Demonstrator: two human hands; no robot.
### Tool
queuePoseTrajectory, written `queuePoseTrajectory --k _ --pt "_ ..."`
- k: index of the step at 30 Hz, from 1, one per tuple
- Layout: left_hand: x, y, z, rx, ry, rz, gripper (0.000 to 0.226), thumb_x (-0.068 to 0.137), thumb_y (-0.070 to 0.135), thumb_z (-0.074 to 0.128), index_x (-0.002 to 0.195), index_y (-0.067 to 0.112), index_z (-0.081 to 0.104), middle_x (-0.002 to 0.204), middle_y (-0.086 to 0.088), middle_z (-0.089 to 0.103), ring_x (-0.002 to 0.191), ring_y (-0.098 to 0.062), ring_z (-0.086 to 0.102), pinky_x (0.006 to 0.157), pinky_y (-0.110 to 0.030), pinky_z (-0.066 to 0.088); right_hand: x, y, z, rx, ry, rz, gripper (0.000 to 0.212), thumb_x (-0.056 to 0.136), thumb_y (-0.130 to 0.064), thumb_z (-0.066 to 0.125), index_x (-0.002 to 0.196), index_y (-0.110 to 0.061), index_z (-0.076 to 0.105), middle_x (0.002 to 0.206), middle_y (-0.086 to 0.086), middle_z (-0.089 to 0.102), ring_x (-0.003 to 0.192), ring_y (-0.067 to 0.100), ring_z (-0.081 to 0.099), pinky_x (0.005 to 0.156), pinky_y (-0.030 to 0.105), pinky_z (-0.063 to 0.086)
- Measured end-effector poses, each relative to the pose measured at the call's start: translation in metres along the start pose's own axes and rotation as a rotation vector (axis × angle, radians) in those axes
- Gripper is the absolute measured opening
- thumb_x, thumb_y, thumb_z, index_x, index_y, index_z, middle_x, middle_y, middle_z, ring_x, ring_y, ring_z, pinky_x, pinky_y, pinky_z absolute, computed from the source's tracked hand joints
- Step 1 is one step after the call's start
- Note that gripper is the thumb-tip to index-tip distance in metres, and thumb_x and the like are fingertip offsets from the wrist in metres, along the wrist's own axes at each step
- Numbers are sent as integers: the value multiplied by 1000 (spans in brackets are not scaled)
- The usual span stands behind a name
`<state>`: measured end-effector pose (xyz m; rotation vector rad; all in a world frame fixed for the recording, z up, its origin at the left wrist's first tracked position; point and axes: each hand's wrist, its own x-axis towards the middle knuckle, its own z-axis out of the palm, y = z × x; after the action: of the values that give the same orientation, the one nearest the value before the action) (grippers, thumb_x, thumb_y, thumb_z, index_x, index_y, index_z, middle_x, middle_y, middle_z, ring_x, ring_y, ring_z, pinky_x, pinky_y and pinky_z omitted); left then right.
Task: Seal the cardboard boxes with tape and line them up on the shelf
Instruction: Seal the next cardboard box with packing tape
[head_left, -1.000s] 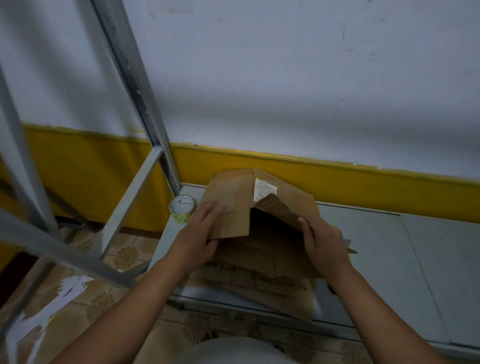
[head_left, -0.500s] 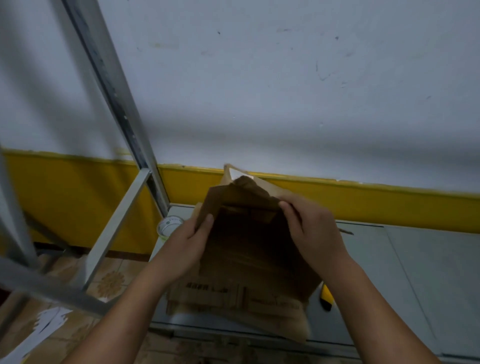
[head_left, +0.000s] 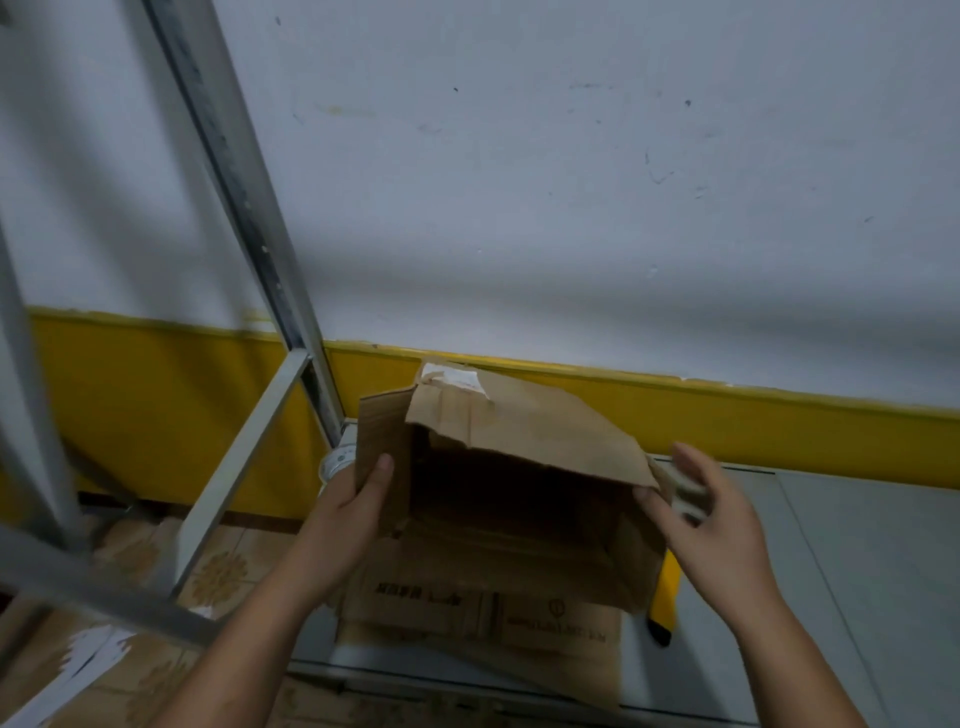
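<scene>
A worn brown cardboard box (head_left: 519, 499) stands opened on the grey shelf (head_left: 841, 571), its mouth towards me and its far flap, with a torn white label, tilted over the opening. My left hand (head_left: 353, 514) grips the box's left flap, thumb on its inner face. My right hand (head_left: 701, 514) is at the right flap's corner, thumb against the cardboard and fingers spread and blurred. More flattened cardboard (head_left: 478, 618) lies under the box. A tape roll (head_left: 335, 465) peeks out behind the left flap.
A yellow-handled tool (head_left: 665, 597) lies on the shelf right of the box. Grey metal rack posts and braces (head_left: 249, 208) run along the left. The white and yellow wall stands close behind. Patterned floor tiles with paper scraps (head_left: 88, 660) are at lower left.
The flat cardboard has been lifted and spread into an open box shape. My hands have moved apart to its left and right flaps, and my right hand's fingers have loosened.
</scene>
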<state>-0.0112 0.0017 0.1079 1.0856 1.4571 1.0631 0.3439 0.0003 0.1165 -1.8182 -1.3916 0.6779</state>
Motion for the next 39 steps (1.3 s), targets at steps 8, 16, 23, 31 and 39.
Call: queuePoseTrajectory --k 8,16,23,31,39 --pt "-3 19 0 139 -183 165 50 103 71 31 153 65 26 158 33 37 151 0 29 121 -33 31 12 -21 11 140 77 -157 31 100 -47 58 81 -23 64 59 -2 48 55 14 46 52 31 33" --pt "5 20 5 118 -231 257 62 101 70 25 160 62 11 170 29 18 159 -1 15 130 -49 17 27 -42 13 -23 39 -191 22 94 -42 70 114 -40 62 110 -28 62 102 0 60 75 20 50" --pt "35 -31 -27 25 -323 188 45 94 75 58 128 47 63 145 13 59 113 5 64 103 -28 48 48 -51 12 5 48 -90 28 93 -62 60 105 -37 63 97 -11 66 92 6 63 68 35 53" --pt "47 6 -10 372 -379 254 67 94 68 49 150 76 14 164 32 19 145 -5 31 112 -43 43 59 -54 11 98 -52 -4 33 97 -62 54 115 -35 63 110 -9 67 102 9 62 85 40 55" --pt "79 2 16 367 -51 391 67 95 58 66 153 59 32 154 19 43 136 -22 46 100 -57 54 41 -59 32 237 -84 -17 36 99 -43 63 133 -29 59 128 -13 61 123 10 54 93 32 48"
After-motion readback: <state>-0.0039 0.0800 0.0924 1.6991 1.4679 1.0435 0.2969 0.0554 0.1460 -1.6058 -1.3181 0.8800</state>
